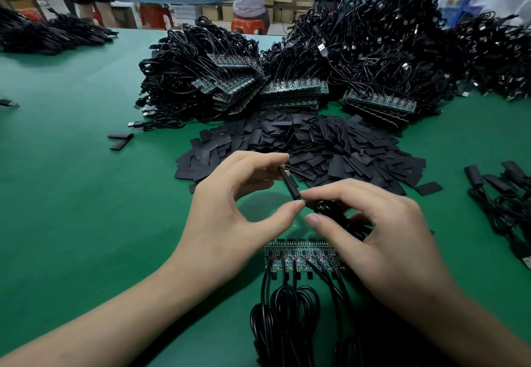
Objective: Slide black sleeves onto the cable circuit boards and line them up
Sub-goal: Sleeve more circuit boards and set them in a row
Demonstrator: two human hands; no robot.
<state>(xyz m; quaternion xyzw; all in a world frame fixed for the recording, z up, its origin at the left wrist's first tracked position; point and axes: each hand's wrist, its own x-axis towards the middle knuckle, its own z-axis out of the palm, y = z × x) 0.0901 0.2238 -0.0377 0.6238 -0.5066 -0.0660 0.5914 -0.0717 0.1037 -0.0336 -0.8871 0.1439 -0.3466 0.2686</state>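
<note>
1. At the centre of the view, a person's left hand [230,194] pinches a single black sleeve [289,183]. The forefinger is on its far end and the thumb is near its close end, with the other fingers loosely curled.
2. The right hand [379,228], at 4 o'clock from the sleeve, curls round a coiled black cable [330,211]. Its forefinger tip touches the sleeve's near end. The fingers hide whether a board has entered the sleeve.
3. At 6 o'clock from the hands, a row of circuit boards [298,253] lies side by side on the green table [86,194]. The boards are bare, and their cables trail toward the person.
4. At 12 o'clock lies a pile of loose sleeves [316,142], flat and overlapping. Beyond it are heaps of cabled boards [201,79].
5. At 3 o'clock, near the table edge, lies a cluster of cables [500,188] that appear already sleeved.
6. Handling, as a judgement: the sleeve looks very light, thin and limp, and it lies pressed flat. It probably needs a gentle squeeze on its edges to open the mouth.
7. Pinching it across the flat faces would likely close it.
8. The board looks stiff and small, with soldered wires at one end. It is best held by its long edges or by the cable just behind it, not by the solder joints.
9. The cable is springy, so its coil may tug the board sideways.
</note>
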